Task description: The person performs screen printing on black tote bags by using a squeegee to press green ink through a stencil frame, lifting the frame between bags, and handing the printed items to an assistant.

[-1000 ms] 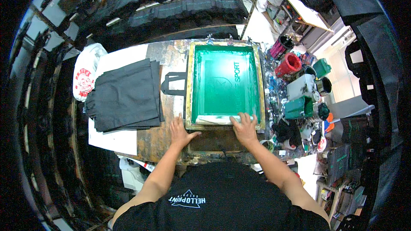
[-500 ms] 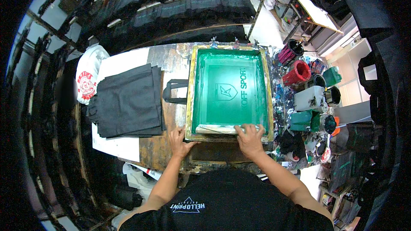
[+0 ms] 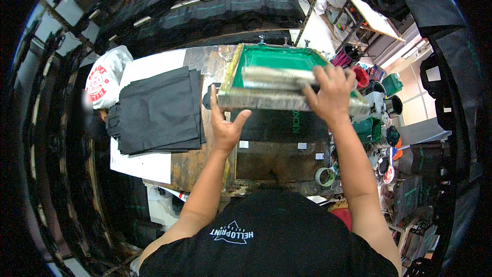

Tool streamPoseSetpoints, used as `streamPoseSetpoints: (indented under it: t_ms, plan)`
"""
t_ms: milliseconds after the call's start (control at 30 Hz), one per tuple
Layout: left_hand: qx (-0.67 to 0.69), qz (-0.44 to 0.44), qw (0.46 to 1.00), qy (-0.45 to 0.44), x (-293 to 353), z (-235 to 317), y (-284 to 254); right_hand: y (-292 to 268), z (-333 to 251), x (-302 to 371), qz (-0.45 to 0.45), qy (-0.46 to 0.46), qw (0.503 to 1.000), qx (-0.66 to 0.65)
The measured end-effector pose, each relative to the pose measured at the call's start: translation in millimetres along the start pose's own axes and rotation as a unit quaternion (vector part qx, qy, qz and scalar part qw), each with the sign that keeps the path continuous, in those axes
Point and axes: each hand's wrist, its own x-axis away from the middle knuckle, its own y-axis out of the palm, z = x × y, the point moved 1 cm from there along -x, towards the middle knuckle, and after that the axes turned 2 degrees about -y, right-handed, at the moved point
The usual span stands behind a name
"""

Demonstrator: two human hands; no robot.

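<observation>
A screen-printing frame point(image 3: 266, 100) with green ink on its mesh is tilted up, its front edge lifted off the table. A squeegee point(image 3: 277, 78) lies along the inside of that front edge, blurred by motion. My right hand point(image 3: 332, 92) grips the frame's front right part, fingers over the rim beside the squeegee's end. Close to the front left corner is my left hand point(image 3: 227, 125), open, fingers pointing up and thumb spread; I cannot tell whether it touches the frame. Under the frame lies a black fabric bag point(image 3: 266, 127) with green print, its far part hidden.
A stack of black bags point(image 3: 159, 107) lies at the left, next to a white plastic bag point(image 3: 107, 77). Ink containers point(image 3: 393, 103) crowd the right side. A tape roll point(image 3: 325, 176) sits near the front edge. Racks of black bags point(image 3: 225, 13) stand behind.
The frame's front edge has risen and moved away from me, exposing the bag below. Both hands have gone up and forward with it. The squeegee has risen with the frame.
</observation>
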Motion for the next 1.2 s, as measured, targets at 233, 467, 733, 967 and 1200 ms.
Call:
streamPoseSetpoints:
  t_ms: [233,467,733,967,1200]
  plan:
    - [-0.573,-0.019,0.804,-0.157,85,-186,-52,-2,14,-35,0.023,0.005,1.000,0.000]
    - [-0.458,-0.045,0.864,-0.206,93,-200,-51,-8,17,-60,-0.017,0.018,1.000,-0.015]
    - [-0.368,0.047,0.922,-0.112,-8,-134,-36,-10,30,-95,0.001,0.022,0.999,-0.033]
    - [-0.386,0.070,0.917,-0.078,-44,-77,-127,-11,29,-89,0.013,0.018,0.999,-0.036]
    - [-0.421,0.150,0.890,-0.089,-14,-52,-315,-11,19,-68,0.008,0.008,0.999,-0.031]
